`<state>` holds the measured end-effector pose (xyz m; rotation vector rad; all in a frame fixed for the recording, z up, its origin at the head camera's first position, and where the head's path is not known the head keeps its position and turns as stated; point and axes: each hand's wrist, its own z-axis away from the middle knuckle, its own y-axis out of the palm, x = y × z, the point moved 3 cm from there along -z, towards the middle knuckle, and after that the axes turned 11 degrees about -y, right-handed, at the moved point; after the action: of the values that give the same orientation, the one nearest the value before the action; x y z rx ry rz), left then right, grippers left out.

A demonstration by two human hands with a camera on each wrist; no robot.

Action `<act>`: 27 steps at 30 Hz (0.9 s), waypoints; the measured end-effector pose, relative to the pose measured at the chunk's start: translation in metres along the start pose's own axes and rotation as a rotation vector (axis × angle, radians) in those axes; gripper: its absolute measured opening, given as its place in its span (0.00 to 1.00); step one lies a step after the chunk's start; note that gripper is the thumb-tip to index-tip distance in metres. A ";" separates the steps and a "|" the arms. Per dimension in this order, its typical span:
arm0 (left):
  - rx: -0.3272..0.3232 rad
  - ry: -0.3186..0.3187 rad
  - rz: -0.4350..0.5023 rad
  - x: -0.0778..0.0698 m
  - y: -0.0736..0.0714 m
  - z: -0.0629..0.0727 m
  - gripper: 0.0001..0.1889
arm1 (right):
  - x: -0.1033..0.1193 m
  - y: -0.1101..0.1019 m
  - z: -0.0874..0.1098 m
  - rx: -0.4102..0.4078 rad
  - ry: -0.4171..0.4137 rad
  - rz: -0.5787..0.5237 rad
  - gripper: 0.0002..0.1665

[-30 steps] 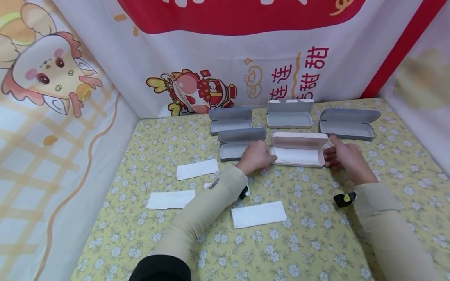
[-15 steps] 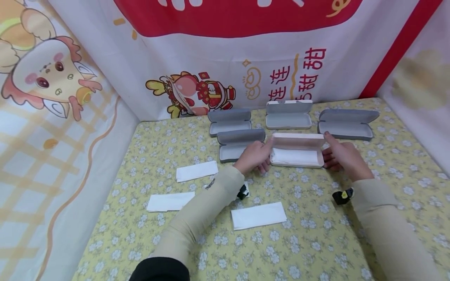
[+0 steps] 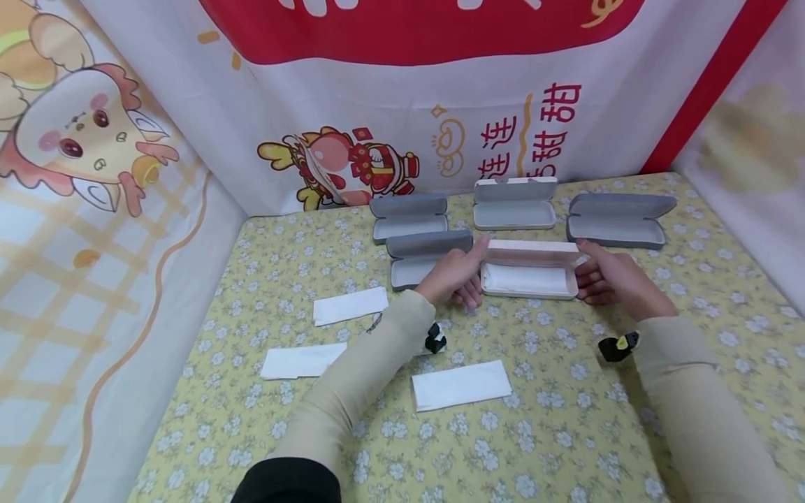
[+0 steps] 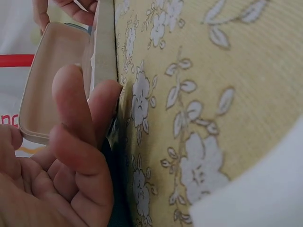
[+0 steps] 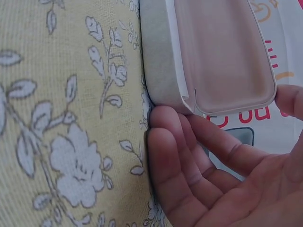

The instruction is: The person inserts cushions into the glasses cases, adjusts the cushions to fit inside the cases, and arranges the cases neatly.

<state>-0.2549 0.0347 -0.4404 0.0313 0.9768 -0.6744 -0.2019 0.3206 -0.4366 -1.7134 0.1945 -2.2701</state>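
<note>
Left hand [image 3: 454, 278] and right hand [image 3: 619, 281] hold the pink case [image 3: 531, 256] between them, one at each end. Thumbs on the outer corners of the raised lid [image 5: 227, 52]; fingers bent, lying against the ends of the base. Grip looks light on both sides.

Risks, as I judge them. In the right wrist view a pale edge, apparently the paper [image 3: 527, 279] inside, rides above the rim at the right end; a lid coming down would probably nip or crease it. Fingertips near the rim, right hand especially, could be pinched too. Uneven thumb pressure might twist the case or slide it over the cloth [image 3: 553, 440]. Left knuckles sit close to the left grey case [image 3: 430, 242] and could knock it.

Position: pink case squarely between the hands, base on the cloth, left grey case just beside the left hand, white case [image 3: 514, 191] beyond on the far side, right grey case [image 3: 621, 205] beyond the right hand. Near sheet [image 3: 462, 385] lies nearer, left of the pink case, well apart.
</note>
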 end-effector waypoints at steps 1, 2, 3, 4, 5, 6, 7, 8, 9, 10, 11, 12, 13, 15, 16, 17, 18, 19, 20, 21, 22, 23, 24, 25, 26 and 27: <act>0.008 0.001 0.003 0.000 0.000 0.000 0.53 | 0.000 0.000 0.000 0.004 -0.002 -0.008 0.60; 0.012 0.001 0.004 0.001 -0.001 0.000 0.53 | 0.000 0.000 0.001 0.009 -0.006 -0.014 0.59; 0.019 0.001 0.005 0.001 -0.001 0.000 0.53 | 0.000 0.000 0.001 0.011 -0.007 -0.019 0.57; 0.024 0.001 0.004 0.001 -0.001 0.000 0.53 | 0.000 -0.001 0.001 0.013 -0.009 -0.024 0.55; 0.028 0.002 0.002 0.001 -0.002 0.001 0.52 | 0.000 -0.001 0.001 0.014 -0.012 -0.028 0.53; 0.034 0.003 0.001 0.001 -0.002 0.001 0.51 | 0.000 -0.001 0.001 0.016 -0.016 -0.035 0.51; 0.039 0.003 0.001 0.001 -0.002 0.002 0.49 | 0.000 -0.002 0.001 0.019 -0.022 -0.042 0.49; 0.044 0.002 0.003 0.001 -0.003 0.002 0.48 | 0.000 -0.002 0.002 0.020 -0.028 -0.049 0.47; 0.048 0.000 0.006 0.001 -0.003 0.003 0.46 | -0.001 -0.002 0.002 0.019 -0.032 -0.056 0.44; 0.054 -0.004 0.016 0.001 -0.003 0.003 0.44 | -0.001 -0.002 0.003 0.019 -0.037 -0.063 0.43; 0.059 -0.008 0.025 0.002 -0.003 0.004 0.42 | -0.002 -0.002 0.003 0.014 -0.041 -0.063 0.41; 0.062 -0.011 0.032 0.002 -0.002 0.004 0.39 | -0.003 -0.002 0.003 0.009 -0.043 -0.057 0.39; 0.061 -0.016 0.032 0.003 -0.002 0.005 0.35 | -0.004 -0.001 0.004 0.004 -0.047 -0.036 0.37; 0.054 -0.023 0.020 0.004 -0.001 0.005 0.28 | -0.006 0.001 0.005 -0.017 -0.045 0.011 0.35; 0.048 -0.026 0.011 0.005 -0.001 0.005 0.25 | -0.007 0.002 0.005 -0.026 -0.045 0.035 0.35; 0.041 -0.026 -0.002 0.005 0.000 0.004 0.22 | -0.007 0.003 0.005 -0.034 -0.047 0.056 0.35; 0.037 -0.026 -0.015 0.006 0.000 0.004 0.20 | -0.008 0.003 0.005 -0.039 -0.049 0.074 0.35; 0.032 -0.026 -0.026 0.006 0.001 0.004 0.19 | -0.009 0.004 0.005 -0.044 -0.051 0.087 0.36; 0.032 -0.024 -0.027 0.007 0.001 0.004 0.18 | -0.009 0.004 0.006 -0.049 -0.052 0.087 0.36; 0.034 -0.023 -0.024 0.007 0.001 0.004 0.18 | -0.010 0.004 0.006 -0.048 -0.057 0.085 0.36; 0.040 -0.022 -0.021 0.008 0.001 0.004 0.18 | -0.010 0.004 0.006 -0.046 -0.061 0.082 0.36; 0.048 -0.020 -0.018 0.008 0.001 0.004 0.18 | -0.010 0.004 0.007 -0.042 -0.063 0.080 0.36; 0.056 -0.019 -0.016 0.008 0.001 0.004 0.18 | -0.010 0.004 0.007 -0.039 -0.067 0.078 0.37; 0.063 -0.016 -0.013 0.008 0.000 0.004 0.18 | -0.010 0.004 0.008 -0.037 -0.070 0.076 0.37; 0.072 -0.013 -0.011 0.009 0.000 0.005 0.18 | -0.010 0.004 0.008 -0.034 -0.073 0.072 0.37; 0.081 -0.010 -0.010 0.009 -0.001 0.005 0.18 | -0.010 0.004 0.009 -0.031 -0.073 0.066 0.37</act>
<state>-0.2484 0.0281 -0.4444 0.0947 0.9398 -0.7223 -0.1906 0.3209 -0.4442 -1.7748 0.2688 -2.1646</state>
